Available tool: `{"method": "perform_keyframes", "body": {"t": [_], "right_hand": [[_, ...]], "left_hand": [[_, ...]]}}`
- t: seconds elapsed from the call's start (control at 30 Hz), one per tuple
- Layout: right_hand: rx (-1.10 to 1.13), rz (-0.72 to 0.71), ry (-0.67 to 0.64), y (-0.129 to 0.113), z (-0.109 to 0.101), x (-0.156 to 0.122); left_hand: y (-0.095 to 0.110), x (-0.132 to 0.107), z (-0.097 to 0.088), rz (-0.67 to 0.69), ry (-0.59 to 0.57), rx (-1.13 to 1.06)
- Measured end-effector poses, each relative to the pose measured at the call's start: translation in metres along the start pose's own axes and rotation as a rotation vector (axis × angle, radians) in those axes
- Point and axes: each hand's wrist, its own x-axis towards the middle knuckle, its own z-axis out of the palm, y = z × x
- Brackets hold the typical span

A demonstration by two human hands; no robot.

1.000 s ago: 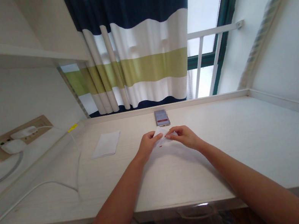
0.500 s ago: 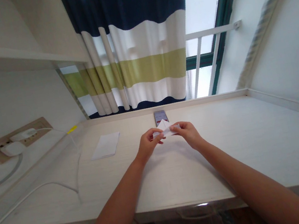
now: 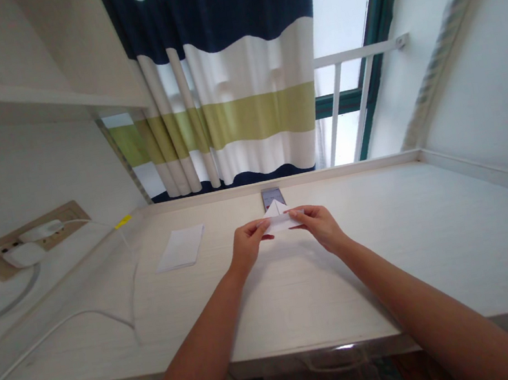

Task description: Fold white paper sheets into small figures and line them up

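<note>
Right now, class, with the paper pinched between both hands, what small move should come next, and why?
Probably lower the folded paper onto the desk and press its crease: left hand and right hand pinch its two ends, the triangular flap stands up, unflattened.

Matt white folded paper [image 3: 277,217] over a pale, matt wood-grain desk [image 3: 394,257]; striped cloth curtain [image 3: 236,88].

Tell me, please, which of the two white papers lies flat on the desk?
The sheet on the left lies flat and untouched. The other, the folded paper, is pinched between the left hand and right hand, its point up.
</note>
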Motion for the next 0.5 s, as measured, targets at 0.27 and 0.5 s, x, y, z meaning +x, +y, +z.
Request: {"method": "perform_keyframes", "body": {"t": [0.27, 0.5], "right_hand": [[-0.019, -0.008, 0.028, -0.0022, 0.0038, -0.0021], [-0.041, -0.032, 0.055, -0.0027, 0.0061, -0.002]], "left_hand": [[0.002, -0.0012, 0.0032, -0.004, 0.064, -0.041], [0.0014, -0.001, 0.0042, 0.034, 0.085, -0.005]]}}
